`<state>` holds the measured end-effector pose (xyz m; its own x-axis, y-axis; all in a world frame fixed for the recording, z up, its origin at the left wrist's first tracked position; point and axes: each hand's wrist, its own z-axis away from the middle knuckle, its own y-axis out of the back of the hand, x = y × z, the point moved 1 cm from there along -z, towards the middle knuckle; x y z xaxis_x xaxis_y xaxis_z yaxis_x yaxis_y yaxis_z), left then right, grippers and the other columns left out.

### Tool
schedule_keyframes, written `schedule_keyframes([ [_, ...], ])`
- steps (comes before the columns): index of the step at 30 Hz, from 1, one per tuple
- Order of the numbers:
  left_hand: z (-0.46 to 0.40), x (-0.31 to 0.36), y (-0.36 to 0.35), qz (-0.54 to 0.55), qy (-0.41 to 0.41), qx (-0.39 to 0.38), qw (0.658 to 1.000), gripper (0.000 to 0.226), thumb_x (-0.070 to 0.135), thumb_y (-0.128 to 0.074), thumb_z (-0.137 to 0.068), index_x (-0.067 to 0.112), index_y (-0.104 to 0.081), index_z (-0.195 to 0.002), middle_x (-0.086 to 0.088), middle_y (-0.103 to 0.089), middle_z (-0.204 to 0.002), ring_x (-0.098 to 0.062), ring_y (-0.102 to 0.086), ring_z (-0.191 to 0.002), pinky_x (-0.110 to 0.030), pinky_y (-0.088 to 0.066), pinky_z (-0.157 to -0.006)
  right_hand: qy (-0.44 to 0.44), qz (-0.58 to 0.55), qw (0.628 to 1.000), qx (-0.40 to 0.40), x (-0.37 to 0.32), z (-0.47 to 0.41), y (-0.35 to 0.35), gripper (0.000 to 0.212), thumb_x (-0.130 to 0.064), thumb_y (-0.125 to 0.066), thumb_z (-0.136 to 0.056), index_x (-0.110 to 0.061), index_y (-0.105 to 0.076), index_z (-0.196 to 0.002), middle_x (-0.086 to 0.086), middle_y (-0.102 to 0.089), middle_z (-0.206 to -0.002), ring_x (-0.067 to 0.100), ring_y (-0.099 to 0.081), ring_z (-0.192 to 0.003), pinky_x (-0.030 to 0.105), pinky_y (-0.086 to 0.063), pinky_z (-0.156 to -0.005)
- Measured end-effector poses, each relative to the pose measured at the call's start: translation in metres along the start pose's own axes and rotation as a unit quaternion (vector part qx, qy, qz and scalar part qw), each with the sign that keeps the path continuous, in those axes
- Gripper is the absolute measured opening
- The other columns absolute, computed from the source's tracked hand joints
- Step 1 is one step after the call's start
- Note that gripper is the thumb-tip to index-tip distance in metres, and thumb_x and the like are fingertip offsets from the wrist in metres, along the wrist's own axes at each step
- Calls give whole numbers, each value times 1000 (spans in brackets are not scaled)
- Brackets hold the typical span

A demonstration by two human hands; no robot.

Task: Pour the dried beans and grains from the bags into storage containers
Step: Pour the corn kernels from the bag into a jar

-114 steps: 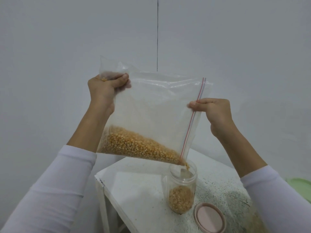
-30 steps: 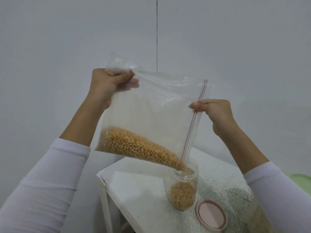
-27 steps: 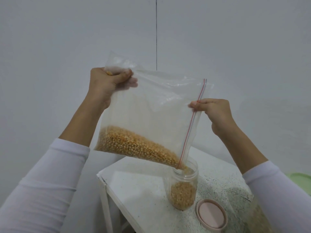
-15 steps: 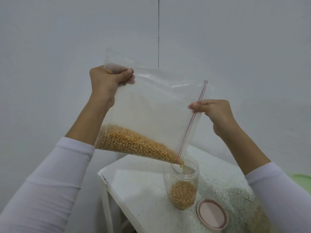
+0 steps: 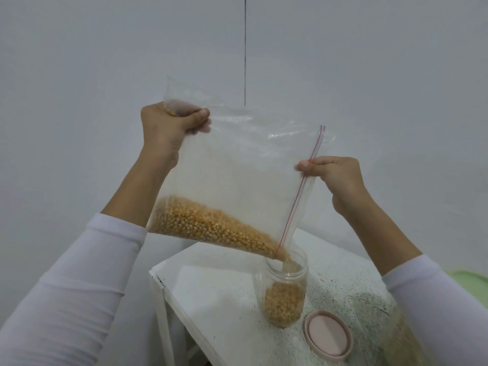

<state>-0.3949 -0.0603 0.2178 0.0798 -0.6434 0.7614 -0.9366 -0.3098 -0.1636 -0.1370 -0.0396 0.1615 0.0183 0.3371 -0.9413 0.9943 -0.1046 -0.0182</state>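
Clear zip bag (image 5: 237, 180) held tilted in the air, lower corner of its mouth resting in the neck of the jar (image 5: 286, 289). Yellow kernels (image 5: 211, 228) banked along the bag's bottom edge, spilling from that corner into the jar. Jar clear plastic, upright on the tabletop (image 5: 224, 299), roughly half full of the same kernels. Pink lid (image 5: 328, 336) lying flat just right of the jar, apart from it. Left hand (image 5: 169, 128) clenched round the bag's bunched upper left corner. Right hand (image 5: 335, 175) pinching the red zip strip (image 5: 301, 191) partway down. Tabletop white, speckled dark on the right half. Plain white walls behind, 1 thin dark vertical line (image 5: 245, 48). Green object (image 5: 472, 282) at the right edge, too cropped to identify.
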Motion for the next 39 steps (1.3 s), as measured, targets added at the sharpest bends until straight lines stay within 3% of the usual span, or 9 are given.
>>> schedule_keyframes([
  [3,0,0,2,7,-1,2,1000,14,-1,-77,-72,7,-68,-65,-1,-68,-55,-18,-68,-55,-31,-55,-65,0,-3,1000,-1,0,-1,-1,5,-7,-77,-73,-7,-72,-74,-6,-70,-65,2,-64,-68,20,-38,-91],
  [8,-2,3,4,9,-9,1,1000,12,-2,-76,-73,5,-66,-68,1,-68,-54,-15,-68,-55,-26,-54,-60,12,-7,1000,0,-2,-3,-3,6,-8,-76,-74,-5,-73,-78,2,-70,-75,5,-63,-72,7,-40,-71],
  [11,-1,3,6,8,-12,2,1000,11,-2,-75,-74,4,-66,-70,2,-67,-54,-14,-68,-54,-22,-52,-57,9,0,1000,-8,-5,-2,-5,6,-8,-77,-73,-6,-72,-77,7,-71,-82,8,-63,-79,9,-40,-75],
  [18,1,1,11,10,-3,12,1000,11,-2,-76,-73,2,-66,-72,1,-68,-55,-15,-68,-56,-28,-57,-64,-2,2,1000,-9,-6,2,-9,5,-9,-77,-73,-8,-72,-75,6,-71,-83,11,-63,-86,9,-34,-75],
  [22,4,3,10,13,-4,11,1000,11,-2,-76,-73,1,-65,-72,1,-68,-55,-15,-68,-56,-26,-57,-64,5,-1,1000,5,-8,2,-9,5,-8,-76,-74,-7,-72,-76,4,-70,-77,6,-63,-72,6,-32,-72],
  [27,6,5,9,8,-7,16,1000,11,-2,-75,-74,1,-65,-72,2,-67,-53,-13,-67,-52,-20,-51,-56,3,-8,1000,13,-8,5,-9,5,-10,-77,-74,-8,-72,-76,-1,-70,-72,6,-63,-71,6,-31,-72],
  [33,7,-1,12,13,8,29,999,11,-2,-75,-74,1,-65,-72,1,-67,-53,-14,-68,-53,-21,-52,-57,8,-13,1000,-4,-6,9,-10,6,-9,-76,-74,-12,-72,-71,-10,-70,-62,-1,-62,-65,8,-33,-76],
  [36,8,-1,11,21,15,31,999,11,-2,-75,-74,2,-65,-71,1,-67,-53,-14,-67,-53,-21,-52,-57,4,-14,1000,1,-6,9,-11,5,-8,-76,-74,-11,-72,-73,-4,-70,-69,0,-62,-67,9,-34,-75],
  [39,11,2,7,20,11,6,1000,11,-2,-75,-74,2,-65,-71,1,-67,-54,-15,-68,-54,-22,-52,-58,-5,-16,999,27,-5,8,-9,6,-10,-77,-73,-9,-72,-75,4,-70,-77,9,-62,-75,18,-33,-85],
])
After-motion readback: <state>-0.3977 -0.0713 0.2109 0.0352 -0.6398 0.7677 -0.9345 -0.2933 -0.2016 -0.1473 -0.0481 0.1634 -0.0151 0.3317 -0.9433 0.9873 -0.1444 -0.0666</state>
